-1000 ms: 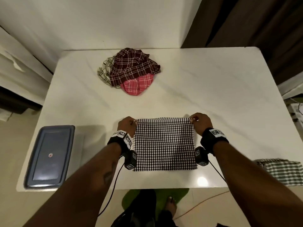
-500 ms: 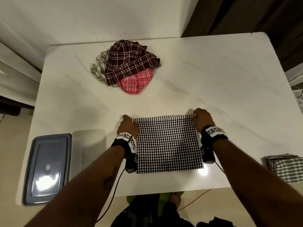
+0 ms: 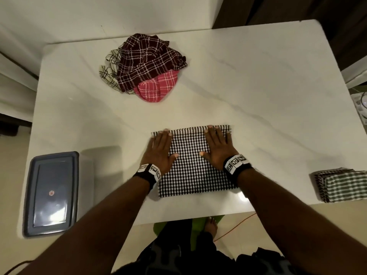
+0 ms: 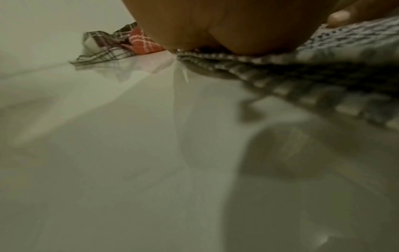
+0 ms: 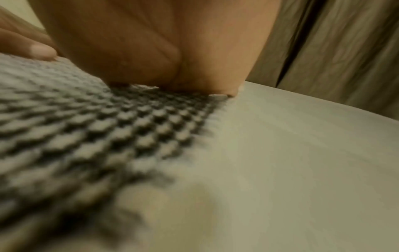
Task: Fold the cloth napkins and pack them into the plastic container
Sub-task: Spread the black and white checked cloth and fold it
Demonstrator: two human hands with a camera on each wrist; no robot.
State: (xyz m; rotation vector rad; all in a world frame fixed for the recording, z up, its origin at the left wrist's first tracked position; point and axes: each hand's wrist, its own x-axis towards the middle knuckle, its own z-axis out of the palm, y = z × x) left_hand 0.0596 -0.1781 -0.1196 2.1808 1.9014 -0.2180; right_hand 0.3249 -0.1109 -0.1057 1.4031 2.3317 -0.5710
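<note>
A black-and-white checked napkin lies flat, folded, near the front edge of the white table. My left hand presses flat on its left part, fingers straight and reaching its far edge. My right hand lies flat on its right part in the same way. The wrist views show each palm down on the checked cloth. A grey-lidded plastic container stands at the front left corner. A heap of unfolded napkins, dark red, pink and cream plaid, lies at the back.
A stack of folded green-and-white checked napkins sits at the table's front right edge. A curtain hangs behind the table on the right. Bare tabletop lies between the heap and the checked napkin.
Both hands let go of the napkin's far corners and now lie flat with straight fingers on top of the cloth. The napkin itself stays in the same place.
</note>
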